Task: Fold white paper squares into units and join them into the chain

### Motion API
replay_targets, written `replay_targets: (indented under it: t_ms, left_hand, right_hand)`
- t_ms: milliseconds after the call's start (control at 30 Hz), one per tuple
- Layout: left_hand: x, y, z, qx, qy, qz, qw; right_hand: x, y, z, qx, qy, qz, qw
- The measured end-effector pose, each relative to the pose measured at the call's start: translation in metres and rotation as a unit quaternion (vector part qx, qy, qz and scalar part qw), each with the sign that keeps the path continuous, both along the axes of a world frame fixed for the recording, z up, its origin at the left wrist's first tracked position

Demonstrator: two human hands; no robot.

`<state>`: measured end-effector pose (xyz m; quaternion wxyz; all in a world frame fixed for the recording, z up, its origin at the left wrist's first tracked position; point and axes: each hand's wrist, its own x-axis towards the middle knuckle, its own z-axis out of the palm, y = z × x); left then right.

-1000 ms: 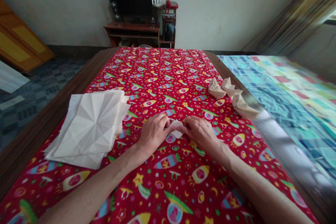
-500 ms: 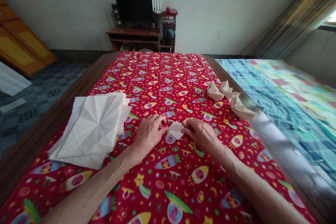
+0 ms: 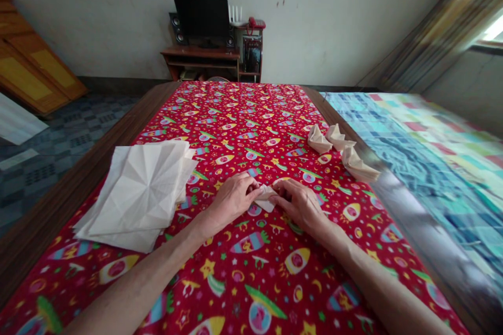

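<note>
A small piece of folded white paper (image 3: 266,200) is held between my two hands, just above or on the red patterned cloth (image 3: 251,261). My left hand (image 3: 234,192) pinches its left side between thumb and fingers. On the right side, my right hand (image 3: 297,200) grips it with thumb and curled forefinger. The fingers cover both ends of the paper. To the left of my hands lies a stack of creased white paper sheets (image 3: 137,193), the top one marked with fold lines spreading from its centre.
Several folded paper pieces stand toward the right edge, among them one pointed paper shape (image 3: 318,140) and a longer folded bundle (image 3: 357,165). Dark wooden table edges (image 3: 121,123) flank the cloth. Beyond are a desk with a monitor (image 3: 202,18) and a bed (image 3: 424,136).
Both hands have drawn slightly closer together around the folded paper. The paper now looks tilted and more covered by the fingers. The camera view has shifted slightly.
</note>
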<state>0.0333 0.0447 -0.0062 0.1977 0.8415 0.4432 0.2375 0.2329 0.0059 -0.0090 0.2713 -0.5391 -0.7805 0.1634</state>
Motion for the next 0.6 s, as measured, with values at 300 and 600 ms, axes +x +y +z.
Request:
replay_targets:
  t_ms: [300,600]
  left_hand:
    - [0.003,-0.004,0.006,-0.036,-0.106,0.012,0.994]
    - [0.006,-0.018,0.016,0.052,-0.132,-0.035,0.989]
  right_hand:
    - [0.004,0.003,0.006,-0.05,0.146,0.01,0.988]
    - [-0.006,-0.003,0.015,0.022,0.207,0.036,0.977]
